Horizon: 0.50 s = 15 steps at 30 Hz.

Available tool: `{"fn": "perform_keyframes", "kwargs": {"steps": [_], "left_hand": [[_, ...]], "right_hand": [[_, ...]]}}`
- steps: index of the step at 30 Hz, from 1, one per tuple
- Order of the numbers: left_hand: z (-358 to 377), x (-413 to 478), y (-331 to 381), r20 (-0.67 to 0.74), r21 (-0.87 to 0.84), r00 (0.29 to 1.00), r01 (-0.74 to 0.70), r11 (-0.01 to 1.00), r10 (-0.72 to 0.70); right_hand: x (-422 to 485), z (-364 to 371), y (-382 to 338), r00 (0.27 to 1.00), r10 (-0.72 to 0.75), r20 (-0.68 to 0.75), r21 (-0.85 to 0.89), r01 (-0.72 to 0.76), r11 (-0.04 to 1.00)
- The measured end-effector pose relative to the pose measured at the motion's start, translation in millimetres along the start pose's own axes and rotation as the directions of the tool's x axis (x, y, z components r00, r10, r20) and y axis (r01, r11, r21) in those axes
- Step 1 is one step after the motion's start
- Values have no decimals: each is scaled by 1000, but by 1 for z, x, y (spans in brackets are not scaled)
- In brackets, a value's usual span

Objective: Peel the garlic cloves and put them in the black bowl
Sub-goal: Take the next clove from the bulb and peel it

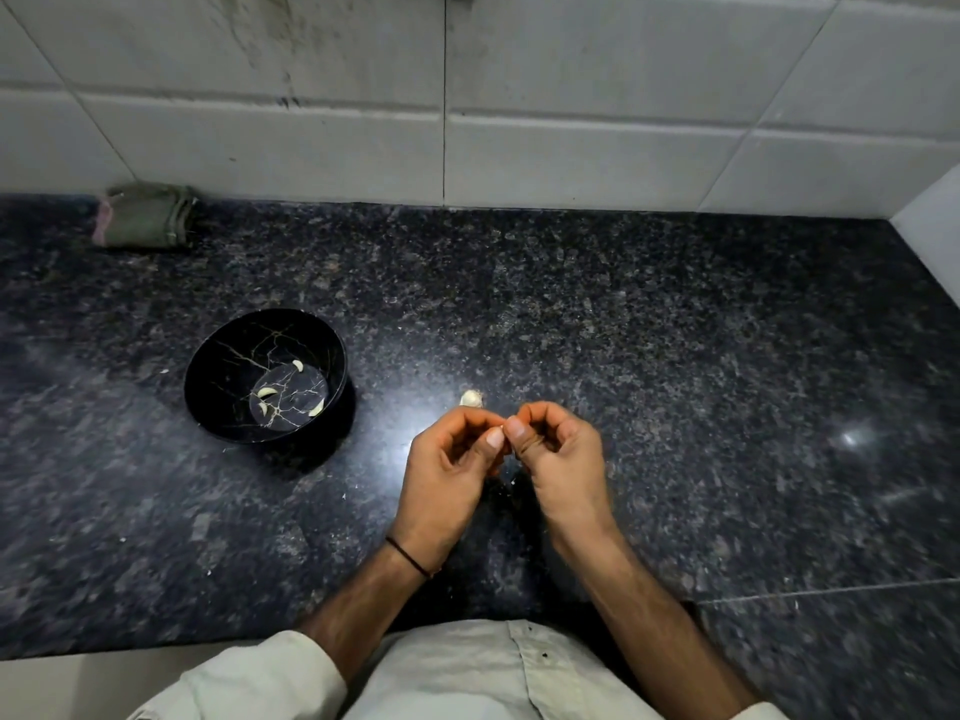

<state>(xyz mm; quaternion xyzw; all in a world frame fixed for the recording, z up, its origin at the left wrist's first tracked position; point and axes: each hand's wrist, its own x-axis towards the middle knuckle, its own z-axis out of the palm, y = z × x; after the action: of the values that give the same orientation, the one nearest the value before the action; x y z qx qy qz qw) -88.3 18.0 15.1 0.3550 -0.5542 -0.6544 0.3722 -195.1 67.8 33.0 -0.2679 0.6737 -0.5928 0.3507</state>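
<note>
left hand (451, 462) and right hand (563, 454), fingers curled, pinch a mostly hidden garlic clove (502, 423) at mid-frame; being small and slick, it could slip from the pinch, well short of the black bowl (223, 356) at centre left.

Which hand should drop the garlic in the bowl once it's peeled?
Left, probably. Both pinch the garlic, but the left hand is nearer the bowl; the right hand would reach across.

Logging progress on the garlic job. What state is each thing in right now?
black bowl: upright, holds a few peeled cloves.
loose garlic piece: lying beyond the hands, untouched.
left hand: fingers curled, pinching the held clove.
right hand: fingers curled, pinching the same clove.
held clove: mostly hidden, peel state unclear.
cloth: folded, back left.
</note>
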Motion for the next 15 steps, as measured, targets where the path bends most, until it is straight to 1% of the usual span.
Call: {"fn": "perform_keyframes", "kwargs": {"steps": [3,5,7,11,15], "left_hand": [[1,2,-1,-32,11,999,17,1000,-17],[1,2,-2,-50,15,998,28,999,-28],[0,3,-5,-63,31,998,24,999,-22],[-3,4,-4,-32,119,999,-25,993,29],[0,2,4,8,94,1000,-15,995,14]], "right_hand": [[-3,8,5,997,-40,-70,-59,36,998],[-5,12,6,991,-54,-125,-75,45,996],[-6,13,5,986,-67,-150,-81,55,995],[-4,9,2,991,-53,-121,-95,42,995],[0,3,2,995,-21,-95,-97,12,995]]}}
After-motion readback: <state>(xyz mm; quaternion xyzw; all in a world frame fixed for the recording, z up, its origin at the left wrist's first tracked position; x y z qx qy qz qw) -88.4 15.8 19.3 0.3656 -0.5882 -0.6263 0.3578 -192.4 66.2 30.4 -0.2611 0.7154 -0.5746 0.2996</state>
